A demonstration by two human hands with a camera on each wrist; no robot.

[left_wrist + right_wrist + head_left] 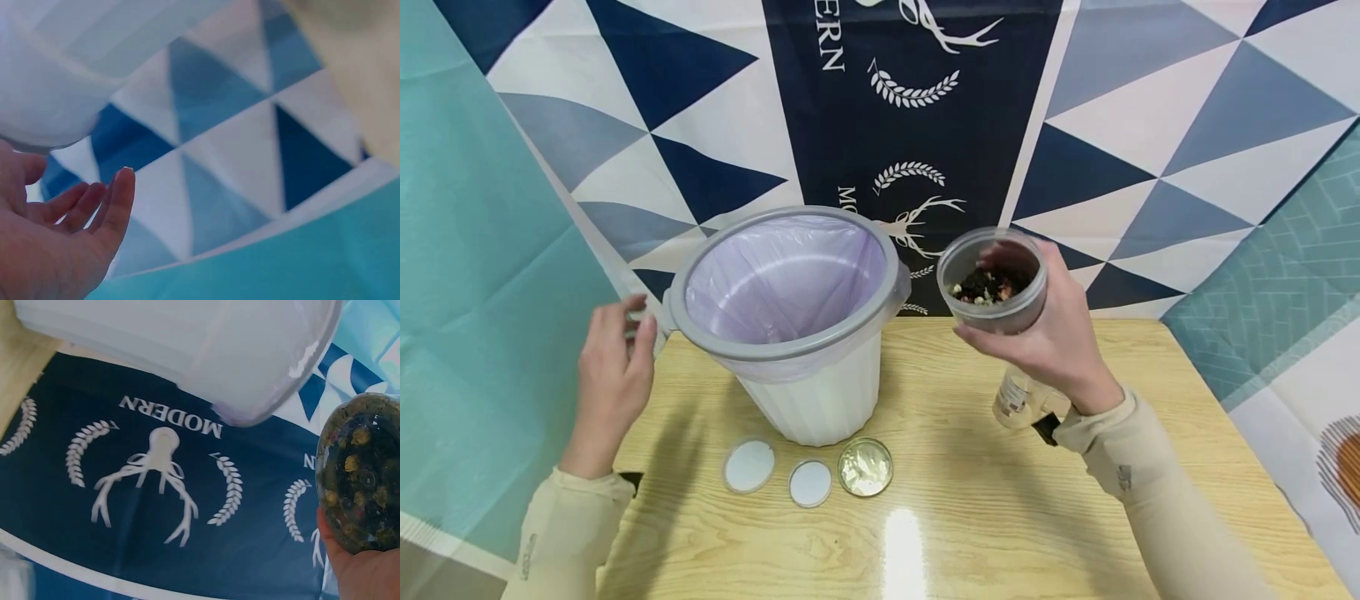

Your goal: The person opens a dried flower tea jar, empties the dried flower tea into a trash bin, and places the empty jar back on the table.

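My right hand (1063, 333) grips a clear round plastic jar (994, 313), held up to the right of the trash bin. Its mouth tips toward the head camera, showing dark dried bits (985, 287) with pale and reddish pieces inside. Through the jar's bottom (365, 481), small yellowish buds show in the right wrist view. A white bin (820, 400) with a grey rim and a lilac liner (790, 275) stands between my hands. Beside the rim's left side is my left hand (613, 367), its fingers loosely bent and holding nothing.
Two white round lids (749, 465) (810, 483) and a gold-toned round lid (865, 467) lie in front of the bin on the wooden table (985, 533). Behind my right wrist, a clear labelled jar (1013, 400) lies on the table. Patterned cloth (715, 92) hangs behind.
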